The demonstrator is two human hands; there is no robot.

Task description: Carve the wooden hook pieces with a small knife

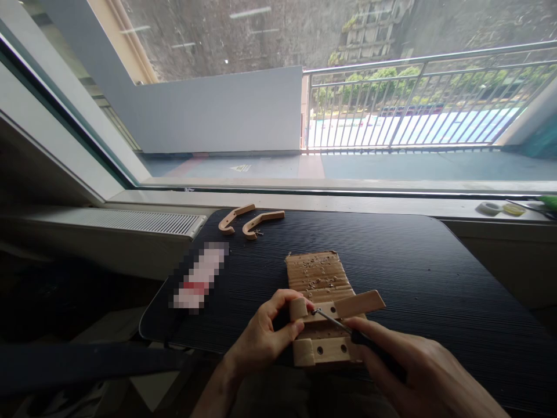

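Note:
My left hand (263, 332) pinches the curled end of a light wooden hook (359, 303), which lies across a piece of corrugated cardboard (317, 264). In my right hand (420, 363) is a screwdriver (333, 320) with a dark handle and thin metal shaft. Its tip meets the hook near one of the dark holes, close to my left fingertips; whether a screw sits there is hard to make out. Nearer to me, a second wooden hook (333, 350) with two dark holes rests on the cardboard's front part.
Two more wooden hooks (267, 217) (235, 217) lie at the back left of the black table (404, 255), with small screws (259, 233) beside one. A blurred-out pale item (202, 276) is on the left. Tape rolls (489, 208) sit on the windowsill.

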